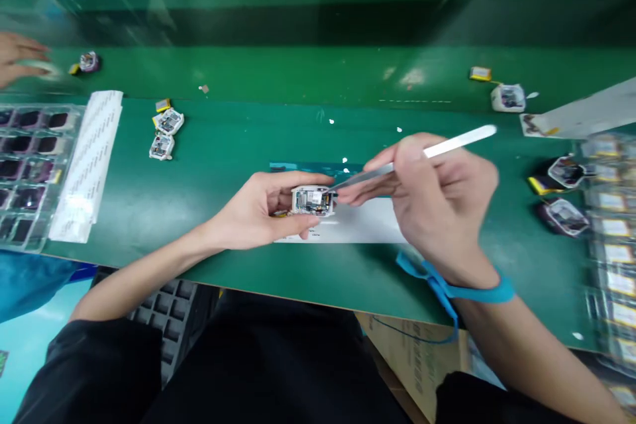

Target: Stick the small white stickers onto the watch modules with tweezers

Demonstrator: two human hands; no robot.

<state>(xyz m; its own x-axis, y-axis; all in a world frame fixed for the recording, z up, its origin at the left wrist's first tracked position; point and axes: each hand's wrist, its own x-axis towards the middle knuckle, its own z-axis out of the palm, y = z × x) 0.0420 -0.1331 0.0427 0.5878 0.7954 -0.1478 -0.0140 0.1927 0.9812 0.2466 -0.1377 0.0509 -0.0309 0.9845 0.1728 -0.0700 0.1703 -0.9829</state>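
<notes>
Between the thumb and fingers of my left hand (263,209) is a small white watch case (312,201), its open side up and circuit parts showing inside. My right hand (437,199) grips metal tweezers (462,140) like a pen. Their tips reach the right part of the case's inside; whether they pinch anything is too small to tell. Under both hands lies a white printed sheet (362,222), with a strip of blue film (285,166) along its far edge. A blue wrist strap (481,292) circles my right wrist.
Two white watch cases (169,121) lie left of centre. More cases (564,217) sit at right beside a clear tray of batteries (619,254). At left are a tray of dark-faced cases (47,144), a white paper strip (87,165) and another person's hand (20,58).
</notes>
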